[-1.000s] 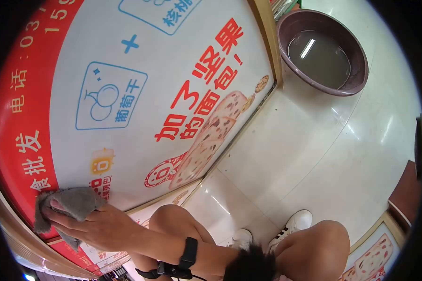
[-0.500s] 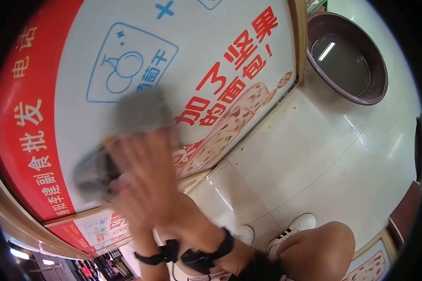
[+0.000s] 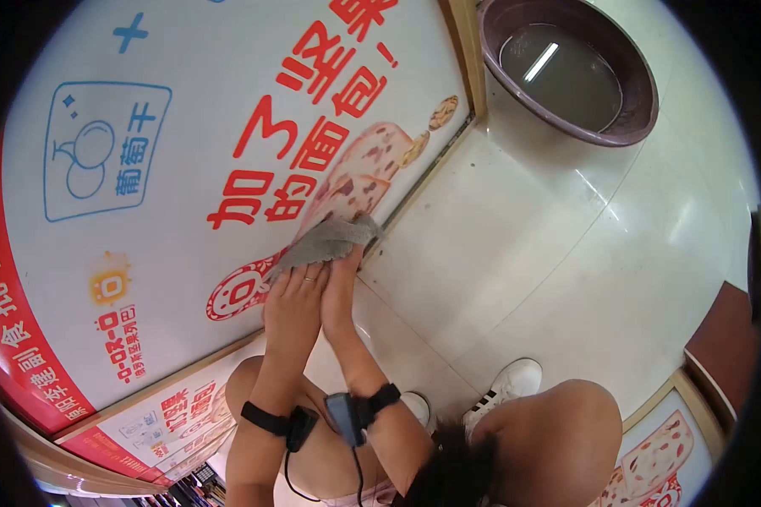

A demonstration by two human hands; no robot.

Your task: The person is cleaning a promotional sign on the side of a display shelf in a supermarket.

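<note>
A grey cloth (image 3: 323, 242), bunched and creased, lies against the lower part of a printed white panel (image 3: 177, 253), near its bottom edge. My left hand (image 3: 294, 296) presses it to the panel, the fingers close together and their tips covered by the cloth; a ring shows on one finger. Right beside it, my right hand (image 3: 340, 291) grips the cloth's near right side, its fingers partly hidden by the fabric. Both wrists wear black straps with small boxes and cables.
A dark purple basin (image 3: 643, 114) holding murky water stands on the tiled floor (image 3: 499, 253) past the panel's wooden edge (image 3: 463, 51). My knees and white shoes (image 3: 516, 384) are close below. Another printed panel (image 3: 664, 448) is at the lower right.
Both hands and the cloth have moved from the panel's middle down and right to its lower edge. The view has shifted, and the cloth is now bunched smaller under my fingers.
</note>
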